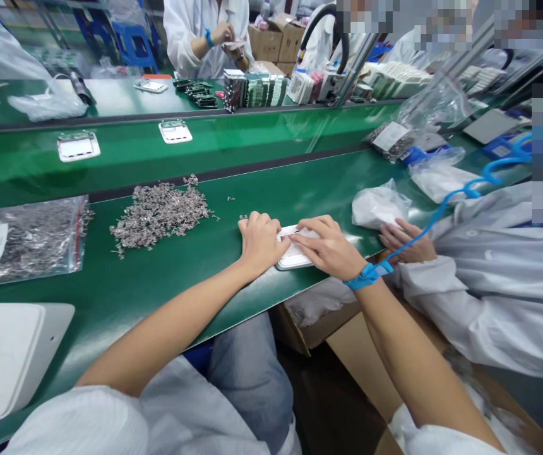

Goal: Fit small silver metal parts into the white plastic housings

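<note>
A white plastic housing (295,258) lies on the green bench near its front edge, partly covered by my fingers. My left hand (261,243) grips its left side, thumb along the housing and fingers curled over the far corner. From the right, my right hand (331,246) presses on the top and right side, its fingers bent together; a blue wrist strap (369,276) is around that wrist. What lies under the fingertips is hidden. Left of my left hand is a loose pile of small metal parts (160,215).
A bag of metal parts (25,243) and a larger white housing (11,360) lie at left. White housings with boards (78,146) sit on the green belt (252,136). A co-worker's hand (408,241) rests near a plastic bag (379,203). A coiled blue cord (442,205) crosses at right.
</note>
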Demonstrator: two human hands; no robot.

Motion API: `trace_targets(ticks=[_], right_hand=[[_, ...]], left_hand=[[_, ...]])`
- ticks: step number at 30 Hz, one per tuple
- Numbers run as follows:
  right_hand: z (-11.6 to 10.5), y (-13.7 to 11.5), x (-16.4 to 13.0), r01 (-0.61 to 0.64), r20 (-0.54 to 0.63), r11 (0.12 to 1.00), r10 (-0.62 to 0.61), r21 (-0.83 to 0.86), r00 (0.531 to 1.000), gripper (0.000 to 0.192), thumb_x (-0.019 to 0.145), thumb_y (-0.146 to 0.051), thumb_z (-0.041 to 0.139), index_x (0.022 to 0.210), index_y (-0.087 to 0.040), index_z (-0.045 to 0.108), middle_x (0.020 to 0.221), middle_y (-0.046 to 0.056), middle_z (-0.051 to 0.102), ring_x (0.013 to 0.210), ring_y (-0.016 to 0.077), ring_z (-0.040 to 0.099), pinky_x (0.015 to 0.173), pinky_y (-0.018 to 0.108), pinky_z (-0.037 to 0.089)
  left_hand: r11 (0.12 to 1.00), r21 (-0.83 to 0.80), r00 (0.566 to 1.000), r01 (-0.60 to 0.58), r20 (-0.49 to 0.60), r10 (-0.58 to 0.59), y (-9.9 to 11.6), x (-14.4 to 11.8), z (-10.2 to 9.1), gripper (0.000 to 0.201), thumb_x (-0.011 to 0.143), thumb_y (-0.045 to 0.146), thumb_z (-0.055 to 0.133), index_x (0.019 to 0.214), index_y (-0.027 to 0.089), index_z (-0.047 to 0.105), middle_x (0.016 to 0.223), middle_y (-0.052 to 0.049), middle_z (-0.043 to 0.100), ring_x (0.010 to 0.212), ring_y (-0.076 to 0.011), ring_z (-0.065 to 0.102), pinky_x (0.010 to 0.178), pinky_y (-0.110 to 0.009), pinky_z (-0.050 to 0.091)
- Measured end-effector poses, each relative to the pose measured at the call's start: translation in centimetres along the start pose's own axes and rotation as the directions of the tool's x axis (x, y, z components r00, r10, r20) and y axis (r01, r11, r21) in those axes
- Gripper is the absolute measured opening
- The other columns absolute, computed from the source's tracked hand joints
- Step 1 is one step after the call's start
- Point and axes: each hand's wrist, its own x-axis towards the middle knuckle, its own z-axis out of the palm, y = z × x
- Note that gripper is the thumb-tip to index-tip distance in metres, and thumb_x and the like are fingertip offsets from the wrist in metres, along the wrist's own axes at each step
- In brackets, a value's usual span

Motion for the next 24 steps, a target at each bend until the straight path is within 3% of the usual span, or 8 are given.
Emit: trace_targets(ticks=[7, 17, 24], right_hand=[[0.49, 0.01, -0.37, -0.029, -0.057, 0.999, 0.03, 0.028, 0.998, 0.024, 0.098, -0.026, 0.054, 0.103, -0.026, 0.077, 0.12, 0.008, 0.067, 0.108, 0.0259, 0.053, 0.092, 0.045, 0.044], [0.49, -0.1, -0.2, -0.016, -0.049, 1.0, 0.016, -0.003, 0.999, 0.024, 0.099, -0.026, 0.054, 0.106, -0.024, 0.077, 0.12, 0.01, 0.066, 0.108, 0.0261, 0.052, 0.091, 0.045, 0.043], [0.71, 0.13, -0.05, -0.011, -0.09, 0.999, 0.007, -0.052, 0.996, 0.024, 0.099, -0.028, 0.055, 0.106, -0.026, 0.077, 0.121, 0.009, 0.065, 0.112, 0.0273, 0.044, 0.094, 0.044, 0.038]], left_hand=[[0.998, 0.055, 1.0, -0.031, -0.003, 0.031, 0.19, -0.34, -0.23, 0.016, 0.085, 0.034, 0.064, 0.08, 0.02, 0.065, 0.091, -0.009, 0.063, 0.103, -0.0284, 0.049, 0.086, -0.047, 0.031], [0.995, 0.085, 0.999, -0.046, -0.022, 0.048, 0.07, -0.32, -0.13, 0.02, 0.086, 0.037, 0.062, 0.078, 0.019, 0.066, 0.089, -0.009, 0.063, 0.101, -0.0275, 0.05, 0.084, -0.046, 0.029], [0.993, 0.102, 0.997, -0.065, -0.029, 0.069, -0.05, -0.1, -0.34, 0.02, 0.087, 0.036, 0.061, 0.078, 0.019, 0.064, 0.092, -0.007, 0.064, 0.102, -0.0264, 0.05, 0.082, -0.043, 0.029]])
